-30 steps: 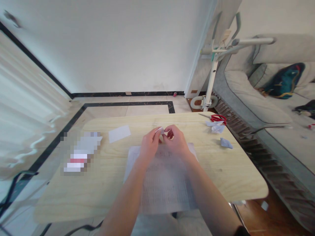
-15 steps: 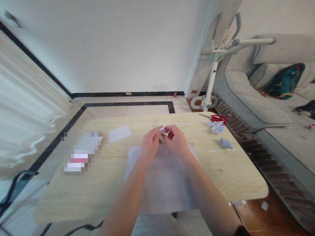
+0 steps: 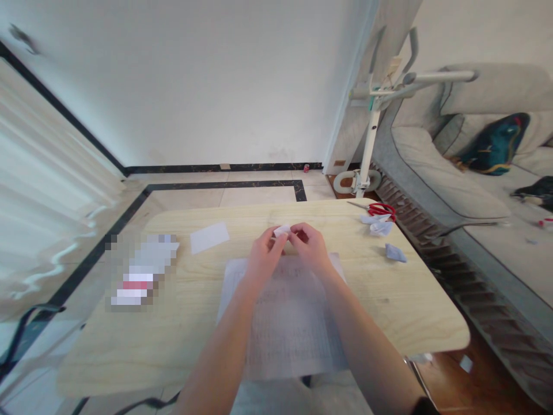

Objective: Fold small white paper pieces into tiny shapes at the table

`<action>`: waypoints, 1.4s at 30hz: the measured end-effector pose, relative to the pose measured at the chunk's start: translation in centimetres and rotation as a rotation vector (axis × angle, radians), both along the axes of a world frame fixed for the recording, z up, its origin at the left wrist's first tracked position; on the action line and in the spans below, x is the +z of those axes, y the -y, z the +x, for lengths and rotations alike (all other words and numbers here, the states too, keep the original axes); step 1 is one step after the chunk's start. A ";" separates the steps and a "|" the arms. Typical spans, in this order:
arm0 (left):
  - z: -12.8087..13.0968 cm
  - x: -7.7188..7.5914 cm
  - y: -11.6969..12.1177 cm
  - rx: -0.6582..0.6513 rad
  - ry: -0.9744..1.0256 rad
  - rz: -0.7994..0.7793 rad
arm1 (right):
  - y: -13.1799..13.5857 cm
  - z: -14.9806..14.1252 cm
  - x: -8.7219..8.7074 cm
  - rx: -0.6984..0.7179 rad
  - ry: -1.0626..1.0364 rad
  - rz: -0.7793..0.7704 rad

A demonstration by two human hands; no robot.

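A small folded piece of white paper [image 3: 282, 230] is pinched between my two hands, just beyond the top edge of a large printed sheet [image 3: 298, 323]. My left hand [image 3: 264, 253] grips its left side with thumb and fingers. On its right side, my right hand [image 3: 310, 245] holds it with curled fingertips. Part of the paper is hidden behind the fingers. Both forearms reach over the printed sheet, which lies flat on the wooden table [image 3: 190, 334].
A blank white paper [image 3: 209, 237] lies left of my hands. Farther left is a blurred-out item [image 3: 147, 268]. Red-handled scissors [image 3: 381, 211], crumpled white paper [image 3: 380, 226] and a folded bluish paper piece [image 3: 395, 252] lie at the right. A grey sofa [image 3: 449, 173] stands beyond the table's right side.
My fingers have shifted slightly around the folded paper, and more of its white surface shows between them. Both hands stay in nearly the same place.
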State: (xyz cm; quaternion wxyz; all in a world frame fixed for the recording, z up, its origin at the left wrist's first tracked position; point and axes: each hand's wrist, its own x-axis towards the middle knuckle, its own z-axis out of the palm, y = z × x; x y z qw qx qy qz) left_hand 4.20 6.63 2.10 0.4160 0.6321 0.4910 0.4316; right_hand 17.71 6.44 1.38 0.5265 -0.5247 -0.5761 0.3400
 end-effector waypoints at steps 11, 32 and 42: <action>0.0 0.3 -0.2 -0.005 0.084 -0.043 | -0.5 0.2 -0.8 0.024 -0.148 -0.068; -0.1 0.0 -0.5 0.108 0.046 -0.032 | -0.1 -0.1 -0.1 0.112 -0.155 -0.195; 0.0 0.0 -0.6 0.038 0.111 -0.059 | -0.2 -0.2 0.0 0.061 -0.233 -0.206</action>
